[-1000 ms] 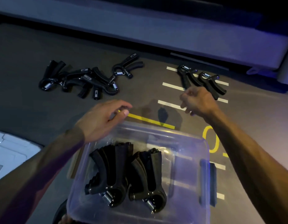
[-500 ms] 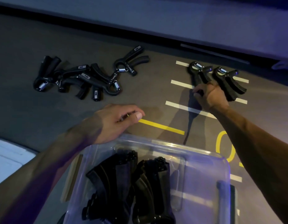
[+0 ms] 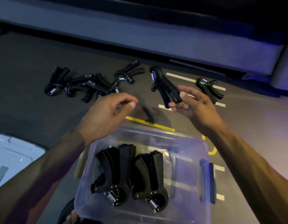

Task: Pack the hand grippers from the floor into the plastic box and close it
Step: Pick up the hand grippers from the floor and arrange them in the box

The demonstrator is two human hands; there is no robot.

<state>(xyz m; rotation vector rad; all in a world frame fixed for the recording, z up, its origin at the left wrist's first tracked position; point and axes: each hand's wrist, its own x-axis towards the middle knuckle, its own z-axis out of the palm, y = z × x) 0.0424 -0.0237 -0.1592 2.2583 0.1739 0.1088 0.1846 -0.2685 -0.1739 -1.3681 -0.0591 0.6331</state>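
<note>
Hand gripper in right hand

The plastic box at lower centre stands open-topped. Two stacks of hand grippers fill its left and middle floor; its right third is bare and could take more. Above the box's far rim, the left hand and the right hand hover with a gap between them. The right hand pinches a held gripper that juts toward upper centre. On the floor, a tangled pile crowds the upper left, and a single gripper lies right of the hands. A white lid occupies the lower left.
</note>
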